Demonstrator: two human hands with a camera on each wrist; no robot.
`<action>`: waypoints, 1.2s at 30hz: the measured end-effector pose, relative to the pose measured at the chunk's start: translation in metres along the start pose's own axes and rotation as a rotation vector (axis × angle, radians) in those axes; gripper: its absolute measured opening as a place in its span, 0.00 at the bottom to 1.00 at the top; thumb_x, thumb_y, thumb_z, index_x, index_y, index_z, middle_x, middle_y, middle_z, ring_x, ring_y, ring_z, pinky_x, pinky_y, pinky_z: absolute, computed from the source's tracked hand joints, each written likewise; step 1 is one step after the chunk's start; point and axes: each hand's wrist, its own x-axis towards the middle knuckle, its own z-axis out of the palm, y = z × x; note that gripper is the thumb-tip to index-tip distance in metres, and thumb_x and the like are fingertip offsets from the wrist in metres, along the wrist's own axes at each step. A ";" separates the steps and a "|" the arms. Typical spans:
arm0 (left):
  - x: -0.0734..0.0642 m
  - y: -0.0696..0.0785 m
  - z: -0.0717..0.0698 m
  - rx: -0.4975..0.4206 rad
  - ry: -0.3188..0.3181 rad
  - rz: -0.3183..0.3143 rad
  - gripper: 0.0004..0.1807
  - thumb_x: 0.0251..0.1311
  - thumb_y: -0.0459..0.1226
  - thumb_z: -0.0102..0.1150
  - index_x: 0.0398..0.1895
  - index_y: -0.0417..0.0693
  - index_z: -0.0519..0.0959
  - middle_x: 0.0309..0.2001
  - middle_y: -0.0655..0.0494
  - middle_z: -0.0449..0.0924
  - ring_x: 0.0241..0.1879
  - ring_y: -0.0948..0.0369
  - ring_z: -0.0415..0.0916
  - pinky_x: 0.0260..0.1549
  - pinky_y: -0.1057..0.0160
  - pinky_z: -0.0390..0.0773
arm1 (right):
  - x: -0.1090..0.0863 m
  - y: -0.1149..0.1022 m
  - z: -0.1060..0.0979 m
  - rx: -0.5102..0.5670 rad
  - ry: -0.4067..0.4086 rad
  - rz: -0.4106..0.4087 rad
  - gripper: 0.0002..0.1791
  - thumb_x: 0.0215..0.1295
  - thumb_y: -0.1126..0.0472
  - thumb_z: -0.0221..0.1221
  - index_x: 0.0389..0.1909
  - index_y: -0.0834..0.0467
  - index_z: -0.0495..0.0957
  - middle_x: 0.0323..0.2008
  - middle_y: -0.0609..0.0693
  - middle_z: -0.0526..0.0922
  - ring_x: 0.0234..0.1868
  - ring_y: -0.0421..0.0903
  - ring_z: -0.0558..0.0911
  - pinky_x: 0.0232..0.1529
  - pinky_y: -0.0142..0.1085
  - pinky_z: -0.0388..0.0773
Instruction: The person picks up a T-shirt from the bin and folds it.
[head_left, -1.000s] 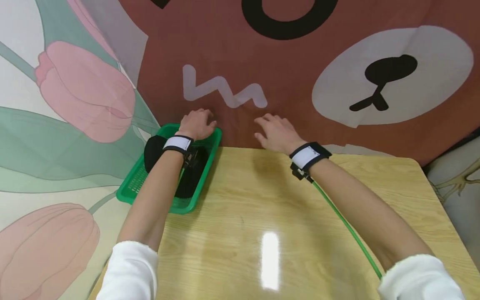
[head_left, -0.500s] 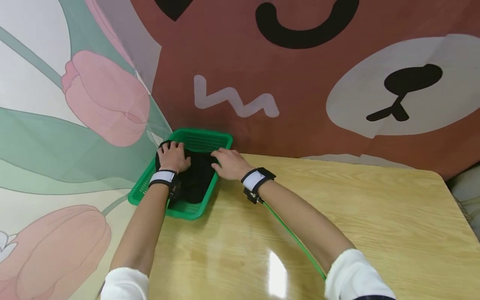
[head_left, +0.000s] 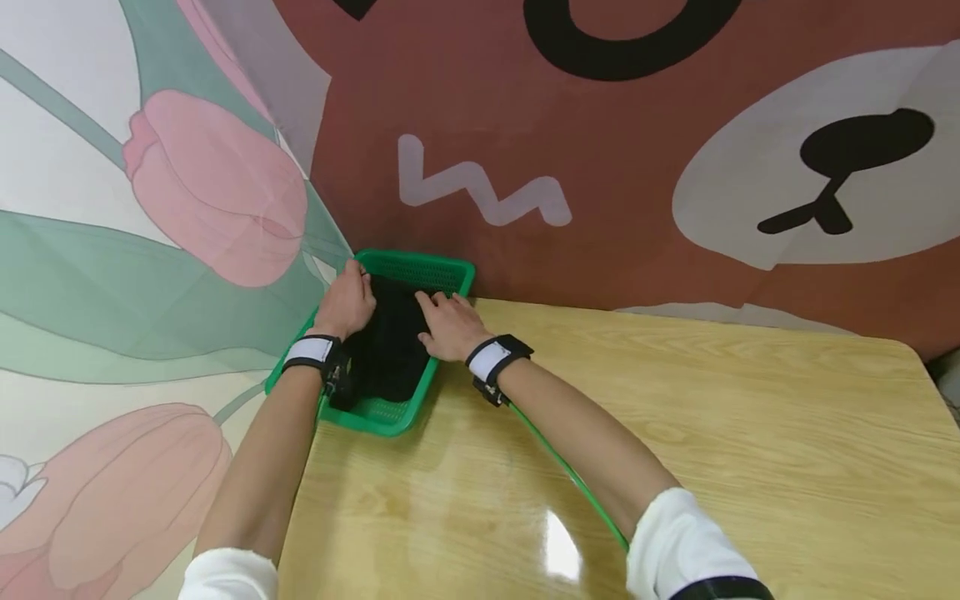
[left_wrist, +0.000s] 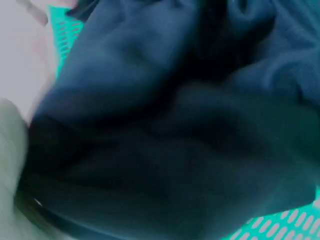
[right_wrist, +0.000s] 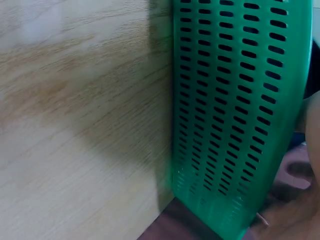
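Observation:
A bundle of black cloth (head_left: 393, 350) lies in a green plastic basket (head_left: 386, 423) at the left back of the table. My left hand (head_left: 347, 304) grips the cloth near the basket's back left corner, its fingers curled. In the left wrist view, the dark cloth (left_wrist: 150, 170) hangs in loose folds across most of the picture, blurred. My right hand (head_left: 453, 327) reaches over the right rim, thumb and index finger apart, fingertips by the cloth. The right wrist view shows the basket's slotted side wall (right_wrist: 225, 100), with part of that hand (right_wrist: 295, 215) behind the rim.
The basket sits in the corner between a tulip-patterned hanging (head_left: 217, 192) at left and a brown bear-face backdrop (head_left: 600, 167) behind. Wood-grain table (head_left: 712, 417) extends to the right. A green cable (head_left: 570, 475) runs along my right forearm.
Both hands have come down to the basket, the right one moving left to its rim. My left hand first lay spread on the cloth, then took hold and moved toward the back left corner.

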 end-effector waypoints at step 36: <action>0.004 0.057 -0.048 -0.214 0.118 0.413 0.33 0.54 0.35 0.76 0.64 0.39 0.75 0.62 0.40 0.74 0.58 0.43 0.71 0.59 0.40 0.71 | -0.068 0.027 -0.188 0.835 0.650 -0.523 0.13 0.74 0.74 0.58 0.32 0.65 0.65 0.29 0.52 0.59 0.31 0.48 0.60 0.42 0.38 0.59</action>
